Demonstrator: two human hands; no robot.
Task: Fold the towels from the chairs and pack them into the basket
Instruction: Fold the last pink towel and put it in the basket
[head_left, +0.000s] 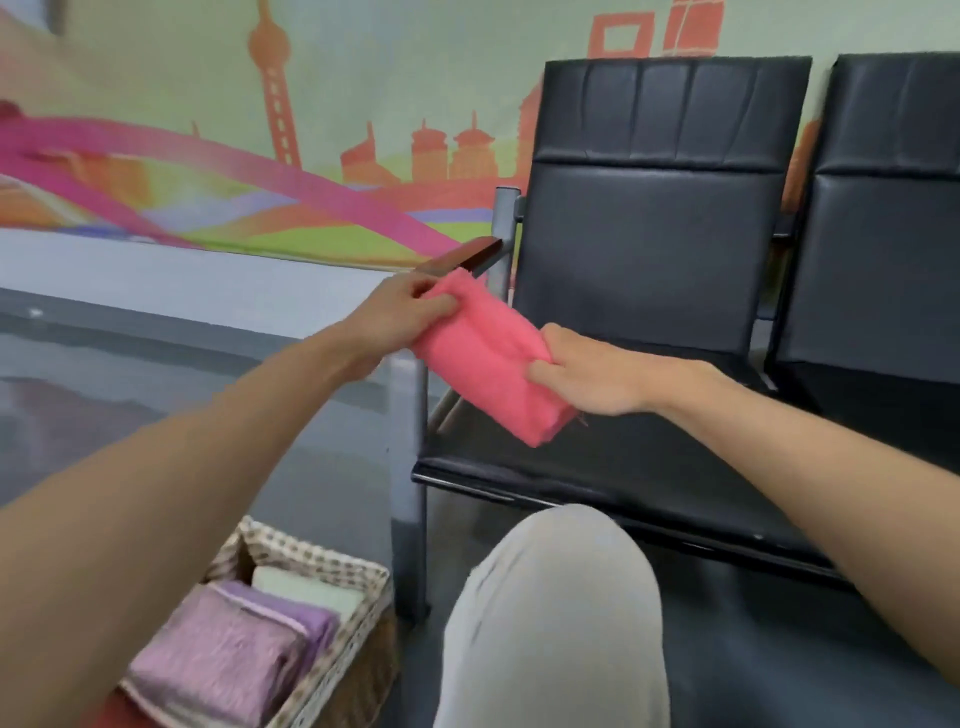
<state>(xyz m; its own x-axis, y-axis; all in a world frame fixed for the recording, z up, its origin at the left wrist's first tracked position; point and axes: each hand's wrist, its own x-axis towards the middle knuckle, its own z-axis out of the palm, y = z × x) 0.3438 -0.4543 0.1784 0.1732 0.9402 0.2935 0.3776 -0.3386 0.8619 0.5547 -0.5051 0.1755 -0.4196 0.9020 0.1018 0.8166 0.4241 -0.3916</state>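
A single head-worn camera looks forward and down, close over the person's outstretched arms. It faces the black chair (639, 291) and the mural wall (218, 130).

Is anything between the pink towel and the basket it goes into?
Nothing visible blocks it. The pink towel, held by both hands, has open air down to the basket, though the purple towel and a white towel already fill much of it.

Chair seat (649, 457) lies open beneath the held towel (488, 358). Armrest (462, 257) and steel post (408, 467) block the left. Basket (332, 564) open on top, holding folded towels (228, 654).
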